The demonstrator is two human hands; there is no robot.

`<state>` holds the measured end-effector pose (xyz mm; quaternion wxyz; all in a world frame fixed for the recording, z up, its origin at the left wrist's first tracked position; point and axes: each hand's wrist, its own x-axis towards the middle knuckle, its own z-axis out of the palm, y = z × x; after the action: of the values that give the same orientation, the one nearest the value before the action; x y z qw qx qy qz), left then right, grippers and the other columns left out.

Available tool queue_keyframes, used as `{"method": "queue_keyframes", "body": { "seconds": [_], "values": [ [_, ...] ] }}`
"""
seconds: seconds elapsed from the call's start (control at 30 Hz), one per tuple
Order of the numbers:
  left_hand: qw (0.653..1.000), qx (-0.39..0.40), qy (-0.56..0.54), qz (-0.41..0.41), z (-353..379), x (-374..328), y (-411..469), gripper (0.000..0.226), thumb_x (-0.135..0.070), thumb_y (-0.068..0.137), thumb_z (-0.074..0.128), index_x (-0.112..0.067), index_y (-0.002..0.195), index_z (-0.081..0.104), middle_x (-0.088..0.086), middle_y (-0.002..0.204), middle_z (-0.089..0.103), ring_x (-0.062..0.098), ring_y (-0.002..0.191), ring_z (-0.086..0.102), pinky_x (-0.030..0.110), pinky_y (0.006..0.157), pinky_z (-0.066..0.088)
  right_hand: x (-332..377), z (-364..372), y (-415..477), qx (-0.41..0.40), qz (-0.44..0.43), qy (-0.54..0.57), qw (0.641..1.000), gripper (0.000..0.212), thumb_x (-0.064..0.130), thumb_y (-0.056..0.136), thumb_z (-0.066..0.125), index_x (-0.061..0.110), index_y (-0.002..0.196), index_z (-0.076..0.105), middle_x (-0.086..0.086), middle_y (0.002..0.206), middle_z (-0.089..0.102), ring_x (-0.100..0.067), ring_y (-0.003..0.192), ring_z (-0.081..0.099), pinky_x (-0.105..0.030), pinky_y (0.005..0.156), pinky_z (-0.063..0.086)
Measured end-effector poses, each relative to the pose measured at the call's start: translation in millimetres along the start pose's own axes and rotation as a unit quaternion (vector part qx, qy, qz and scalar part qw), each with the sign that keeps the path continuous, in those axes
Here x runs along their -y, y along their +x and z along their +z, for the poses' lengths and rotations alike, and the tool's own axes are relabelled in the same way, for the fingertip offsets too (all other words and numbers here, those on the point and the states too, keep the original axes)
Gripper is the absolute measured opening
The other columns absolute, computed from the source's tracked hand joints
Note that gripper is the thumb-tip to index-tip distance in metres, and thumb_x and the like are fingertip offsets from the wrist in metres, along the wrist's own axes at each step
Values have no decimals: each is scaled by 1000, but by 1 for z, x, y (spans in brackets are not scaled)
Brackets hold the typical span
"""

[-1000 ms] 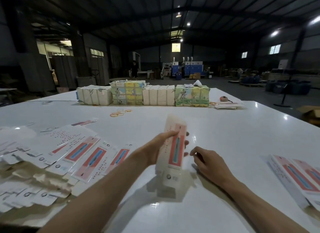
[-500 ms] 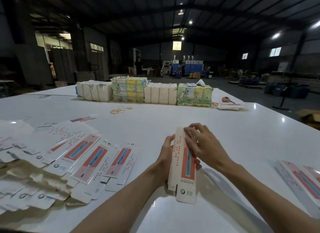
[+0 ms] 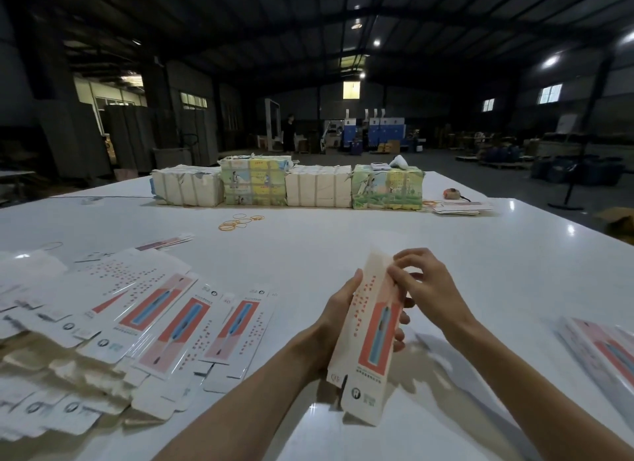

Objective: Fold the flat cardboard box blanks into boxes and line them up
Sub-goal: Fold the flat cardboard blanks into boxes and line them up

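1. Counter (image 3: 343, 254): broad white top; bare, open room ahead of and to the right of the hands. Its near-right edge is out of frame.
2. Bundled stacks (image 3: 288, 186): four in a row along the far side, well apart from the work.
3. Flat blanks (image 3: 164, 326): fanned pile at left, long axes running near-to-far. Nearer the left arm.
4. Finished pieces (image 3: 603, 354): laid at right edge, near the right forearm; likely the lining-up place.
5. Box blank (image 3: 368, 337): held above the counter between both hands, long axis near-to-far, far end tilted up, near flap hanging open.
6. Left hand (image 3: 343, 309): fingers wrapped around the blank's left side and back, gripping its middle.
7. Right hand (image 3: 429, 289): fingers curled, pinching the upper right edge, apparently pressing the tube open.
8. Rubber bands (image 3: 240, 222): loose, far centre.
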<state>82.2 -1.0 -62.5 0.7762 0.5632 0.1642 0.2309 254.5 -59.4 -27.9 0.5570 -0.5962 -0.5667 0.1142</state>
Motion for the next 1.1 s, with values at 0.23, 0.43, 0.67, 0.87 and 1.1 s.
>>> {"method": "queue_keyframes", "body": {
  "seconds": [0.23,0.43,0.67,0.87,1.1],
  "values": [
    [998,42,44,-6,5,-5,5,89,-81,97,31,-5,131,62,15,104,69,27,79,70,38,79,59,11,-16,1,39,57,113,991,22,23,102,66,9,93,80,10,127,59,-20,105,67,-31,78,60],
    [996,53,75,4,7,-8,0,81,-81,97,28,-13,125,62,10,102,71,25,79,71,37,76,61,10,-18,-1,77,46,199,976,35,34,91,68,1,86,80,6,127,63,-32,109,66,-35,85,58],
    [999,-6,36,-14,25,-13,-3,66,-82,94,33,-19,98,54,-1,78,56,10,62,53,21,62,50,9,-15,-1,106,40,287,951,31,26,93,64,-2,92,77,-4,139,60,-31,123,61,-41,99,52],
    [998,-39,-55,-8,15,-11,3,64,-77,99,34,-16,100,53,0,73,51,10,56,49,21,54,46,9,5,-8,45,46,280,958,31,22,93,69,8,120,69,-8,134,67,-29,122,66,-50,109,50],
    [997,-52,-55,26,-4,-9,3,76,-78,99,34,-13,122,66,9,87,70,19,76,71,31,71,60,-1,27,-25,80,39,228,969,50,36,98,67,38,144,46,-9,108,78,-25,98,75,-32,80,63]
  ]
}}
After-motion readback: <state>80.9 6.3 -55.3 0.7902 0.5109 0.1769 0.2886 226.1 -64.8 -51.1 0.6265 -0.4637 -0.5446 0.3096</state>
